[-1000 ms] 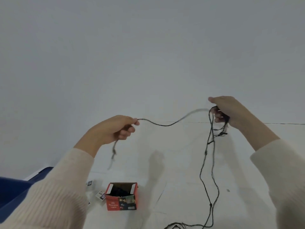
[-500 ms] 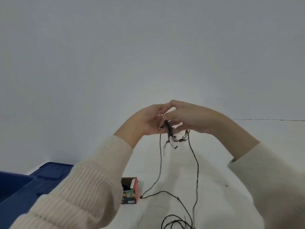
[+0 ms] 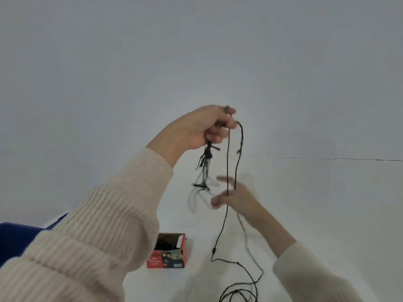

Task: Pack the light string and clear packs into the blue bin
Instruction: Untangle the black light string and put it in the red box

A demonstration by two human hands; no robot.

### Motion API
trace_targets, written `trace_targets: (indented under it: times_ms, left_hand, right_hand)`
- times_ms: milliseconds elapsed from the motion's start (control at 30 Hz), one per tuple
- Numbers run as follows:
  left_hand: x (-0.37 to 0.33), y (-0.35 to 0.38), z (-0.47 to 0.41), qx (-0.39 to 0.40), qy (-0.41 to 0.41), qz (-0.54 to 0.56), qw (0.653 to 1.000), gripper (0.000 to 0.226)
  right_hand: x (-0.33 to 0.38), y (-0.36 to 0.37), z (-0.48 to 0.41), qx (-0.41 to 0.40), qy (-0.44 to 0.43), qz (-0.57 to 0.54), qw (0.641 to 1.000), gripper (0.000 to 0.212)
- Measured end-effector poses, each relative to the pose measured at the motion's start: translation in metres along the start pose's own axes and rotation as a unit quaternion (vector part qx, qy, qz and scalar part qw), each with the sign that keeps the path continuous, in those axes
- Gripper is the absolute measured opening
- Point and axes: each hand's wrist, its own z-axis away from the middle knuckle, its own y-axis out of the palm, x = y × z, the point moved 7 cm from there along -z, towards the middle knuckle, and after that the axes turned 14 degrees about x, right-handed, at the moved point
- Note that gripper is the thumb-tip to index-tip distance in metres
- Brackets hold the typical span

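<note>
The light string (image 3: 206,156) is up in the air in front of you, gathered as a short bundle in your left hand (image 3: 202,127). That hand is raised high, arm stretched forward and upward, back of the hand toward you, fingers curled tight round the bundle. This grip is closed on the string. Small dark loops and lamp ends dangle just below the fist.

Two thin black strands leave the top of the same fist and drop straight down. They pass your right hand (image 3: 236,199), which sits lower and to the right, well under the left one. Its fingers look stretched and spread, with one strand crossing between thumb and fingers. The hand is blurred, so you cannot tell whether it touches the strand. This grip holds nothing that shows.

The strands run on down to the white desk (image 3: 327,214) and end in loose coils at its near edge.

A red LED lights box (image 3: 167,259) stands open on the desk, left of the strands, with dark wire inside. The blue bin (image 3: 15,238) shows at the left edge, partly behind your cream knit sleeve (image 3: 98,225).
</note>
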Motion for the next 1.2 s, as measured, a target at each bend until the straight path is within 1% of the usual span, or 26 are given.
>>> trace_targets:
  times_ms: [67, 100, 167, 233, 300, 333, 367, 433, 500, 567, 600, 633, 667, 733, 767, 800, 833, 867, 900, 933, 967, 1000, 1067, 1100, 1167, 1200]
  left_hand:
    - [-0.018, -0.018, 0.007, -0.041, 0.085, 0.075, 0.993, 0.032]
    - [-0.026, -0.032, 0.014, -0.075, 0.126, 0.107, 0.983, 0.033]
    - [-0.032, -0.064, 0.030, -0.163, 0.182, 0.134, 0.960, 0.033]
    - [-0.024, -0.095, 0.047, -0.257, 0.174, 0.085, 0.947, 0.032]
    - [-0.004, -0.119, 0.057, -0.319, 0.104, -0.009, 0.942, 0.031]
    - [0.010, -0.126, 0.058, -0.325, 0.058, -0.047, 0.943, 0.029]
    - [0.026, -0.129, 0.056, -0.316, 0.008, -0.077, 0.946, 0.026]
    - [0.055, -0.128, 0.050, -0.272, -0.090, -0.114, 0.951, 0.021]
    - [0.075, -0.119, 0.043, -0.209, -0.159, -0.163, 0.951, 0.016]
    - [0.088, -0.102, 0.032, -0.124, -0.207, -0.216, 0.946, 0.013]
    - [0.093, -0.093, 0.029, -0.082, -0.236, -0.237, 0.939, 0.013]
    - [0.095, -0.083, 0.028, -0.050, -0.270, -0.260, 0.926, 0.013]
    - [0.095, -0.074, 0.029, -0.026, -0.309, -0.295, 0.904, 0.015]
    - [0.087, -0.066, 0.028, 0.004, -0.356, -0.411, 0.839, 0.037]
    - [0.077, -0.064, 0.024, -0.008, -0.336, -0.447, 0.829, 0.050]
    - [0.062, -0.061, 0.018, -0.041, -0.278, -0.441, 0.852, 0.060]
    - [0.046, -0.058, 0.013, -0.068, -0.199, -0.379, 0.901, 0.062]
    - [0.030, -0.051, 0.008, -0.069, -0.111, -0.279, 0.951, 0.061]
    - [0.014, -0.042, 0.004, -0.058, -0.030, -0.184, 0.981, 0.059]
    - [0.001, -0.034, 0.000, -0.054, 0.024, -0.125, 0.990, 0.059]
    - [-0.010, -0.027, -0.002, -0.056, 0.058, -0.100, 0.992, 0.058]
    - [-0.018, -0.023, -0.004, -0.064, 0.080, -0.092, 0.990, 0.056]
    - [-0.025, -0.017, -0.006, -0.080, 0.105, -0.087, 0.987, 0.042]
    - [-0.025, -0.015, -0.006, -0.086, 0.113, -0.090, 0.986, 0.034]
    - [-0.022, -0.015, -0.006, -0.094, 0.121, -0.096, 0.984, 0.016]
    - [-0.020, -0.016, -0.006, -0.095, 0.126, -0.090, 0.983, 0.011]
  right_hand:
    - [-0.052, 0.005, 0.002, -0.020, 0.056, -0.026, 0.998, 0.027]
    - [-0.082, 0.003, 0.008, -0.035, 0.090, -0.047, 0.994, 0.017]
    - [-0.129, -0.002, 0.026, -0.058, 0.163, -0.085, 0.981, 0.010]
    - [-0.145, -0.015, 0.038, -0.075, 0.211, -0.106, 0.969, 0.008]
    - [-0.127, -0.044, 0.030, -0.109, 0.228, -0.072, 0.965, 0.018]
    - [-0.104, -0.063, 0.020, -0.124, 0.219, -0.029, 0.967, 0.022]
    - [-0.073, -0.079, 0.009, -0.126, 0.200, 0.014, 0.971, 0.020]
    - [0.005, -0.092, -0.010, -0.075, 0.141, 0.085, 0.983, 0.013]
    - [0.086, -0.096, -0.018, -0.032, 0.073, 0.097, 0.992, 0.017]
    - [0.160, -0.096, -0.016, -0.015, 0.019, 0.097, 0.995, 0.014]
    - [0.190, -0.096, -0.014, -0.014, 0.000, 0.113, 0.994, 0.017]
    - [0.215, -0.097, -0.013, -0.018, -0.012, 0.141, 0.990, 0.022]
    - [0.235, -0.099, -0.011, -0.027, -0.022, 0.179, 0.983, 0.028]
    - [0.263, -0.098, -0.007, -0.038, -0.041, 0.247, 0.967, 0.035]
    - [0.271, -0.096, -0.005, -0.035, -0.048, 0.273, 0.960, 0.035]
    - [0.276, -0.092, -0.003, -0.028, -0.054, 0.296, 0.953, 0.034]
    - [0.279, -0.088, -0.001, -0.018, -0.060, 0.315, 0.947, 0.033]
    - [0.281, -0.084, 0.000, -0.013, -0.075, 0.329, 0.941, 0.033]
    - [0.285, -0.084, 0.001, -0.025, -0.106, 0.332, 0.937, 0.032]
    - [0.289, -0.088, 0.003, -0.061, -0.152, 0.319, 0.933, 0.033]
    - [0.293, -0.094, 0.006, -0.100, -0.192, 0.295, 0.930, 0.033]
    - [0.293, -0.098, 0.008, -0.118, -0.212, 0.279, 0.929, 0.035]
    - [0.285, -0.095, 0.009, -0.104, -0.188, 0.309, 0.927, 0.039]
    - [0.283, -0.095, 0.010, -0.114, -0.188, 0.323, 0.921, 0.040]
    - [0.287, -0.104, 0.018, -0.162, -0.225, 0.294, 0.915, 0.041]
    - [0.286, -0.105, 0.019, -0.155, -0.212, 0.294, 0.919, 0.040]
